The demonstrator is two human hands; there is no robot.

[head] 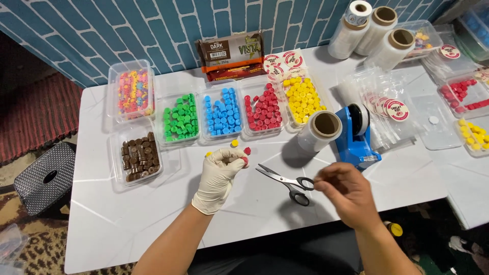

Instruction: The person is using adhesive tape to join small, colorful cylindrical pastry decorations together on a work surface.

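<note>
L hand [219,173], in a white glove, is curled shut round small round candy pieces; a red piece [247,150] sits at its fingertips, what else is inside is hidden by the fingers. A yellow piece [234,143] lies on the white surface [127,219] just far of the hand, another yellow one [208,154] just to its left. R hand [344,191], bare, is pinched at thumb & forefinger, near the scissors [285,182]; can't tell if anything is between the tips, too small. Scissors lie open betw. the hands, black handles toward the R hand. Far side: trays in a row w/ green pieces [181,118], blue pieces [222,112], red pieces [264,108], yellow pieces [303,99]; brown pieces [140,157] in a tray at near left. A film roll [320,130] lies beside a blue tape dispenser [356,137]. Right-edge trays are cut off by the frame.
</note>
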